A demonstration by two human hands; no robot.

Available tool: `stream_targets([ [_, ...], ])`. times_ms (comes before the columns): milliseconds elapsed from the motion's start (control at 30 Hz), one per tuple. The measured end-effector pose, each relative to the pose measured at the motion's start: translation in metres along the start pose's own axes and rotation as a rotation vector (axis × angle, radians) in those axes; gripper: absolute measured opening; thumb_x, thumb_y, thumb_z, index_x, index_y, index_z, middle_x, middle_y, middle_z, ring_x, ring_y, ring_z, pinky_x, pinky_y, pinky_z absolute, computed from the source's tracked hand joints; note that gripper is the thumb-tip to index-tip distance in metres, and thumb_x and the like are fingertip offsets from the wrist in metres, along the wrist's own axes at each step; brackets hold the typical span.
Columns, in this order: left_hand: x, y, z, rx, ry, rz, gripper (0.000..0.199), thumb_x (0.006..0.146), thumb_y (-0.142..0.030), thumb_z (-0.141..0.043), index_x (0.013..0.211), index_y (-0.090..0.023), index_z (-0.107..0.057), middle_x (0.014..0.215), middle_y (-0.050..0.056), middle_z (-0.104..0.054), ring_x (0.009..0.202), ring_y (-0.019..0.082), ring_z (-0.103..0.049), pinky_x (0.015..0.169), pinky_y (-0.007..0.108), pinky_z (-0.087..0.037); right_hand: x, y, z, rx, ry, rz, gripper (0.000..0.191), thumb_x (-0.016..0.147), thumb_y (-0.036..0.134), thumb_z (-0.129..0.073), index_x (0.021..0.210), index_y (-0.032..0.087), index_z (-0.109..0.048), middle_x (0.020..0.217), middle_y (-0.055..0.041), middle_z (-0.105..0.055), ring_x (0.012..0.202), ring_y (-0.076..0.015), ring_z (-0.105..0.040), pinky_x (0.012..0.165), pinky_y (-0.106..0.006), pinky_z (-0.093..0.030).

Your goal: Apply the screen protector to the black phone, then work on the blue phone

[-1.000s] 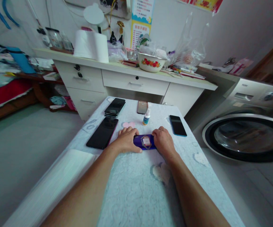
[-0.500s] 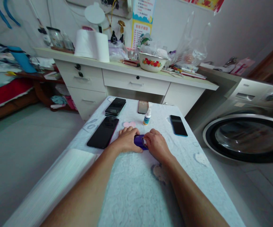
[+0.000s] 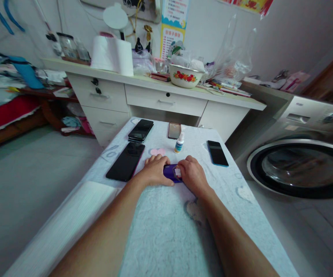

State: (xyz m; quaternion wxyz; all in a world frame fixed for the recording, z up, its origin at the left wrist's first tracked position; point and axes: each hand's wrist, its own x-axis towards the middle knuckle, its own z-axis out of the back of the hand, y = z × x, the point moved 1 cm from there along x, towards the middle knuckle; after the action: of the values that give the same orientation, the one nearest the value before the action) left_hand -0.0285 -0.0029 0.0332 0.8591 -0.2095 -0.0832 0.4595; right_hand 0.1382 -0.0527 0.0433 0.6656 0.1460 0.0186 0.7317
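Observation:
A purple phone [image 3: 169,172] lies on the cloth-covered table between my hands, seemingly back side up. My left hand [image 3: 156,172] is wrapped round its left end, the thumb along the near edge. On the phone's right part shows a small whitish patch with a dark outline [image 3: 178,172]. My right hand [image 3: 193,173] is closed at that patch, fingers curled over the phone's right end; what its fingertips pinch, if anything, is hidden. Just beyond the phone stands a small white spray bottle [image 3: 179,143] with a blue and yellow label.
A large black tablet or phone [image 3: 126,161] lies left, with a stack of dark phones [image 3: 141,129] behind it. A gold-coloured phone [image 3: 174,130] is at the far edge, a blue-edged phone [image 3: 218,153] at right. Beyond are a white desk [image 3: 166,102] and a washing machine [image 3: 302,154].
My right hand has shifted slightly right along the purple phone, uncovering more of the whitish patch. My left hand and the phone have stayed in place.

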Motion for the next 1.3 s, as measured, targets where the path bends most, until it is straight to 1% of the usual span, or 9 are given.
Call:
stream_targets([
  [233,0.0,0.002,-0.001,-0.006,0.0,0.002,0.07,0.048,-0.058,-0.073,0.107,-0.03,-0.049,0.115,0.002,-0.05,0.112,0.028,-0.046,0.092,0.04,-0.038,0.001,-0.01,0.005,-0.062,-0.005,-0.116,0.025,0.092,0.023,-0.045,0.094,0.02,-0.07,0.091,-0.0072,-0.058,0.092,-0.0176,-0.054,0.079,-0.025,-0.036],
  [333,0.0,0.002,-0.001,-0.009,0.001,0.002,0.07,0.047,-0.058,-0.073,0.107,-0.03,-0.049,0.115,0.002,-0.05,0.111,0.028,-0.046,0.091,0.04,-0.038,0.002,-0.012,0.005,-0.07,-0.007,-0.135,0.024,0.092,0.023,-0.046,0.093,0.019,-0.07,0.091,-0.0074,-0.059,0.092,-0.0178,-0.054,0.078,-0.025,-0.036],
  [633,0.0,0.001,-0.001,-0.002,-0.005,-0.004,0.069,0.048,-0.057,-0.073,0.107,-0.03,-0.049,0.115,0.002,-0.05,0.111,0.028,-0.046,0.092,0.04,-0.038,0.003,-0.004,0.0,-0.028,-0.007,-0.07,0.026,0.093,0.021,-0.043,0.093,0.019,-0.069,0.091,-0.0072,-0.058,0.093,-0.0171,-0.053,0.08,-0.024,-0.037],
  [833,0.0,0.0,0.0,0.009,0.008,0.005,0.07,0.049,-0.058,-0.072,0.108,-0.03,-0.048,0.117,0.002,-0.05,0.113,0.028,-0.044,0.092,0.039,-0.037,0.007,-0.001,-0.002,-0.01,0.019,-0.03,0.027,0.093,0.02,-0.042,0.093,0.018,-0.069,0.092,-0.0074,-0.057,0.093,-0.0169,-0.053,0.082,-0.024,-0.037],
  [1067,-0.001,-0.002,0.001,0.002,0.006,0.015,0.069,0.048,-0.057,-0.073,0.107,-0.03,-0.049,0.117,0.003,-0.05,0.114,0.029,-0.045,0.092,0.04,-0.038,0.009,0.002,-0.004,-0.008,0.013,0.051,0.026,0.092,0.019,-0.042,0.092,0.018,-0.068,0.09,-0.0069,-0.057,0.091,-0.0171,-0.053,0.081,-0.025,-0.038],
  [1300,-0.001,-0.002,0.001,0.01,0.007,0.018,0.069,0.049,-0.057,-0.073,0.108,-0.03,-0.049,0.117,0.003,-0.05,0.113,0.029,-0.045,0.092,0.04,-0.038,0.011,0.003,-0.002,-0.032,0.038,0.026,0.026,0.092,0.021,-0.043,0.094,0.019,-0.069,0.091,-0.0075,-0.057,0.093,-0.0179,-0.052,0.082,-0.025,-0.037],
])
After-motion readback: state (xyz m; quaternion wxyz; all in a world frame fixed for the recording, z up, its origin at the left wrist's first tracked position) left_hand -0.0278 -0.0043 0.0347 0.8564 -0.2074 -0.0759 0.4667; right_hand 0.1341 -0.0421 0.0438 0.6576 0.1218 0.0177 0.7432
